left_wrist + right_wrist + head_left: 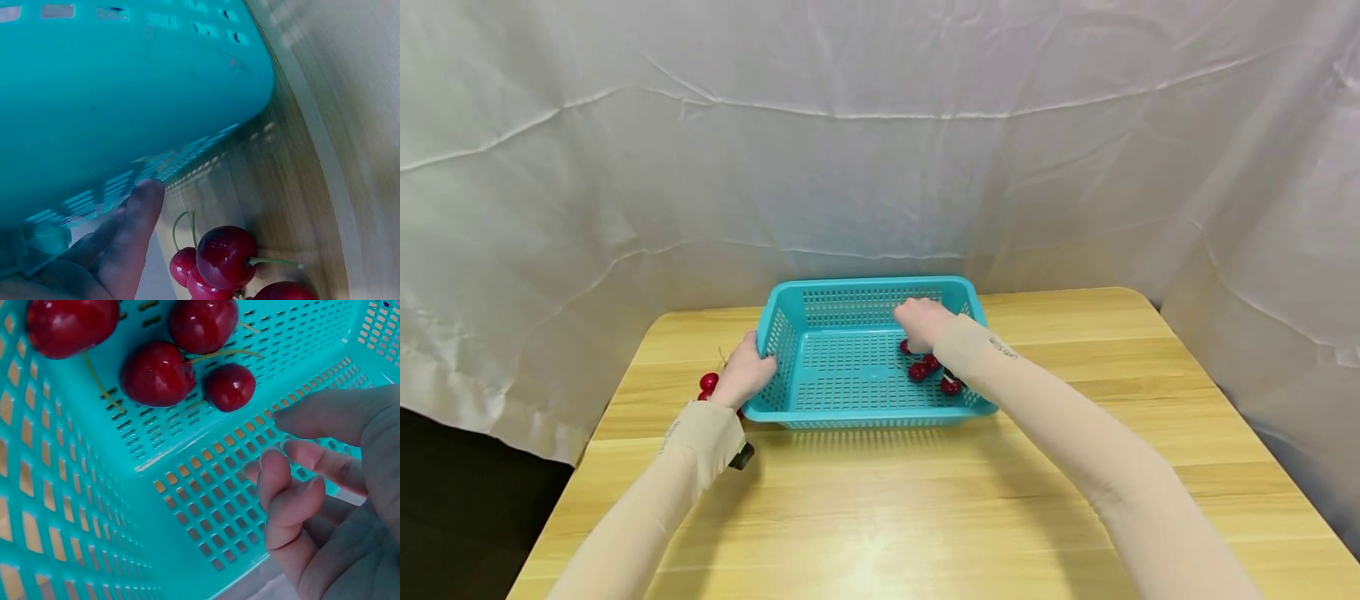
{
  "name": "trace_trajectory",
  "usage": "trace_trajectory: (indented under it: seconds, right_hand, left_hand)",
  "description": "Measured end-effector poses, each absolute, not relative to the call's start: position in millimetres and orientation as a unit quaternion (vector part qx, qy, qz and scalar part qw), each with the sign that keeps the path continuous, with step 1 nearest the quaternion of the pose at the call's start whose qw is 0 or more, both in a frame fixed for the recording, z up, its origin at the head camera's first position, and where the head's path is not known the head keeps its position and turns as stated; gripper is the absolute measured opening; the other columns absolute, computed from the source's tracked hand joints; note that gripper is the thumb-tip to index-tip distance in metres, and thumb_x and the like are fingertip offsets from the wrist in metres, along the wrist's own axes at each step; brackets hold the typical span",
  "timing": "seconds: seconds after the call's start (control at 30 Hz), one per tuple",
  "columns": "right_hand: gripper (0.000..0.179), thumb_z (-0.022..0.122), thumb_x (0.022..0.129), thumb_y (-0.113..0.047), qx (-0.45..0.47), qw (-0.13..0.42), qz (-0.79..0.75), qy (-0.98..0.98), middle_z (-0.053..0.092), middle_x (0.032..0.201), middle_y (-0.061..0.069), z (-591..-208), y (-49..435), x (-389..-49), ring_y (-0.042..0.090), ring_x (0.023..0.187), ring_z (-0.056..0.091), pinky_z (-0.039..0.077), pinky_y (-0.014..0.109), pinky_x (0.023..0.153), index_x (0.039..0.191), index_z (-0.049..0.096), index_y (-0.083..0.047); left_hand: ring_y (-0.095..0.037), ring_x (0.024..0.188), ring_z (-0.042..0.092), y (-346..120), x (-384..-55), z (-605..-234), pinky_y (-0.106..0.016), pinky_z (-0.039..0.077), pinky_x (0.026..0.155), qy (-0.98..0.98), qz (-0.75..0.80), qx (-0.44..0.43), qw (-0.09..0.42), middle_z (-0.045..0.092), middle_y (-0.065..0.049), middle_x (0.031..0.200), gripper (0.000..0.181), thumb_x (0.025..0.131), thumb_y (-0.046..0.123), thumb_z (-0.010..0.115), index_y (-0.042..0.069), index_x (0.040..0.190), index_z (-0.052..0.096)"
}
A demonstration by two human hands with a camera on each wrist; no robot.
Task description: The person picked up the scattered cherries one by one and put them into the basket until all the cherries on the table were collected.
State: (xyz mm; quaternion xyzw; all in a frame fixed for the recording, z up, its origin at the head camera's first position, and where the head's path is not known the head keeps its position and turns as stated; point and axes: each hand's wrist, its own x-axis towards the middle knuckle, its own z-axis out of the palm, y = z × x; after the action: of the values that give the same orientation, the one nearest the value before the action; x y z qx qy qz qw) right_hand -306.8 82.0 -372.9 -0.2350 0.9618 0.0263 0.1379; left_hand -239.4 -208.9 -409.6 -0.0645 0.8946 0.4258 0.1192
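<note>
A turquoise perforated plastic basket (868, 417) stands on the table. My left hand (745, 373) grips its left wall, the thumb inside and the other fingers outside; in the left wrist view, fingers (134, 240) lie against the basket's outer side. My right hand (925, 322) is inside the basket's right part, over several dark red cherries (918, 372). In the right wrist view, its fingers (290, 509) are loosely bent near the thumb, with nothing visible between them. The cherries (156, 374) there lie on the basket floor, some with green stems.
More cherries (226, 256) with stems lie on the wooden table (880, 517) left of the basket, partly hidden by my left hand in the head view. A pale cloth (880, 183) hangs behind the table and along its sides.
</note>
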Motion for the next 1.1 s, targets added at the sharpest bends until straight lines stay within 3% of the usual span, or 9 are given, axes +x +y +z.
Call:
trace_trajectory:
  seconds: [0.13,0.6,1.1]
  right_hand:
    - [0.055,0.070,0.087,-0.004,-0.228,0.143,0.023,0.963,0.063,0.136,0.014,-373,85,-306,0.032,0.122,0.061,0.051,0.044,0.107,0.141,0.056,-0.006]
    - [0.051,0.068,0.089,-0.009,-0.230,0.127,0.028,0.965,0.067,0.128,0.013,-360,104,-299,0.030,0.108,0.065,0.058,0.043,0.090,0.139,0.057,-0.006]
    - [0.043,0.067,0.093,-0.019,-0.232,0.116,-0.031,0.965,0.065,0.134,0.013,-335,123,-292,0.032,0.119,0.064,0.054,0.049,0.100,0.133,0.060,-0.005]
  left_hand:
    - [-0.048,0.135,0.046,-208,-239,-410,-0.070,0.042,0.105,0.895,0.424,-0.066,0.121,0.037,-0.025,0.156,0.063,0.103,0.015,0.042,0.004,0.158,0.015]
    - [-0.048,0.134,0.045,-210,-242,-412,-0.070,0.042,0.105,0.895,0.423,-0.064,0.126,0.036,-0.026,0.155,0.063,0.103,0.015,0.042,0.002,0.157,0.014]
    - [-0.048,0.134,0.045,-209,-241,-411,-0.070,0.041,0.106,0.898,0.417,-0.067,0.128,0.036,-0.026,0.156,0.063,0.103,0.015,0.042,0.003,0.158,0.014]
